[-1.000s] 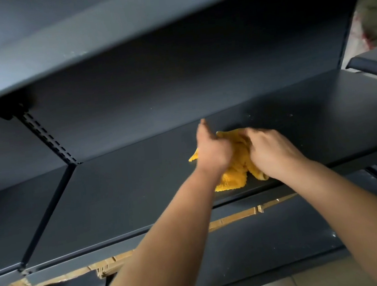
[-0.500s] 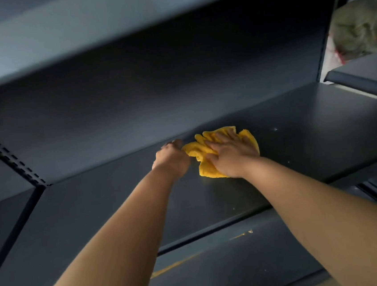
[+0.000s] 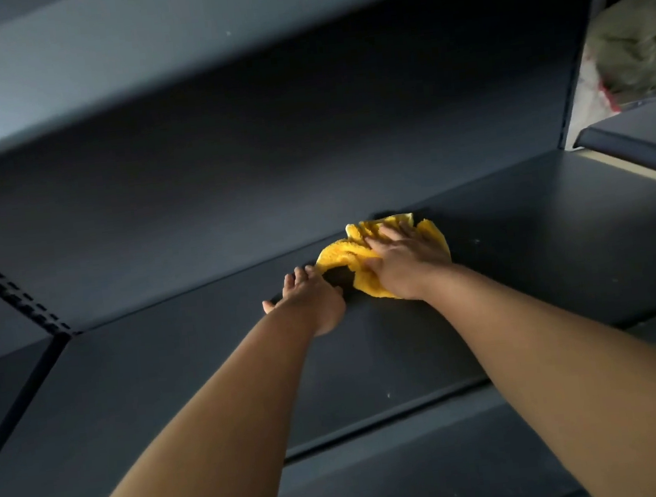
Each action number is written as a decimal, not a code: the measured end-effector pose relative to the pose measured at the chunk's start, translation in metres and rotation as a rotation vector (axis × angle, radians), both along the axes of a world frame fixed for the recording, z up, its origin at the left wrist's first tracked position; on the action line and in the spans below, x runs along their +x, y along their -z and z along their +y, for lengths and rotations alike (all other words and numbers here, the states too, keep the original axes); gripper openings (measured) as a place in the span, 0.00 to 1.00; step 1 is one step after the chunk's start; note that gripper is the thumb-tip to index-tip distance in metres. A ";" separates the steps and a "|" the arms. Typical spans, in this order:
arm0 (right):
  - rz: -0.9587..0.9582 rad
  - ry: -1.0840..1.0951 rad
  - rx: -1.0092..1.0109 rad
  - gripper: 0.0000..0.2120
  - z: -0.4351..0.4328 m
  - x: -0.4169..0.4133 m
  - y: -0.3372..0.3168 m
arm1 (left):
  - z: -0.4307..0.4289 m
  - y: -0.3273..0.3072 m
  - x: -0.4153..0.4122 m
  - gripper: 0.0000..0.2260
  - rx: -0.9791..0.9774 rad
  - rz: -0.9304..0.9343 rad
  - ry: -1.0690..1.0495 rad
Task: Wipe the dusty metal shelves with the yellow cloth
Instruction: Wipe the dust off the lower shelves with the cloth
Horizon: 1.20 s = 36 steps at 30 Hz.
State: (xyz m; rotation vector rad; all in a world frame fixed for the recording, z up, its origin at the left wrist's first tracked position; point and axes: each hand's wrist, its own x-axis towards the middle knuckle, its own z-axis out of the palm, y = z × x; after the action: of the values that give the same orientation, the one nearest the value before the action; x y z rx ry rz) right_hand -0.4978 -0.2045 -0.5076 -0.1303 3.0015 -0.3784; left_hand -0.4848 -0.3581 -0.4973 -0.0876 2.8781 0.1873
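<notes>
Head view: mid-wipe, the right hand presses the yellow cloth with flat, spread fingers at the back edge of the metal shelf, the left hand resting relaxed and empty just beside it; next, probably a firm sweep along the unwiped shelf

looks like a shop or stockroom: long dark metal shelves in tiers, a plain back panel, a slotted upright, a stuffed sack past the end.
</notes>
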 end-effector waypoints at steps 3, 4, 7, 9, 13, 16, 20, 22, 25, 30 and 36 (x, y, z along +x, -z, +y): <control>0.001 0.047 0.017 0.26 0.026 0.009 0.000 | -0.001 0.000 -0.001 0.28 -0.019 -0.001 -0.002; -0.002 0.071 0.022 0.26 0.035 0.014 0.000 | -0.001 0.000 -0.001 0.27 -0.025 0.002 0.001; 0.005 0.157 0.063 0.26 0.060 0.029 0.001 | -0.002 0.002 0.000 0.26 -0.027 0.021 0.009; 0.019 0.206 0.082 0.26 0.069 0.040 0.003 | -0.004 0.004 0.002 0.26 -0.017 0.051 0.028; 0.031 0.234 0.086 0.25 0.073 0.062 0.004 | -0.017 0.006 -0.001 0.27 -0.011 0.074 0.109; 0.031 0.198 0.087 0.24 0.058 0.078 0.003 | -0.027 0.009 -0.006 0.27 0.033 0.017 0.169; 0.055 0.113 0.065 0.26 0.014 0.105 0.002 | -0.029 0.012 -0.010 0.26 0.059 0.014 0.193; 0.056 0.081 0.054 0.30 -0.010 0.119 0.003 | -0.028 0.012 -0.013 0.25 0.028 0.006 0.200; 0.078 0.058 0.040 0.33 -0.030 0.134 0.006 | -0.026 0.010 -0.015 0.24 0.003 -0.012 0.197; 0.097 0.031 0.035 0.28 -0.017 0.135 0.005 | -0.023 0.008 -0.007 0.23 -0.002 0.017 0.203; 0.144 0.143 0.020 0.24 0.051 0.134 0.009 | 0.014 0.005 0.020 0.23 0.018 0.118 0.258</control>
State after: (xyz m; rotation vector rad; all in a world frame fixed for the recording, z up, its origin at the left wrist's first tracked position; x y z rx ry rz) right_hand -0.3639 -0.1538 -0.5164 0.0620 3.1664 -0.3677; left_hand -0.4646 -0.3439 -0.5024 0.3070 2.9668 0.1742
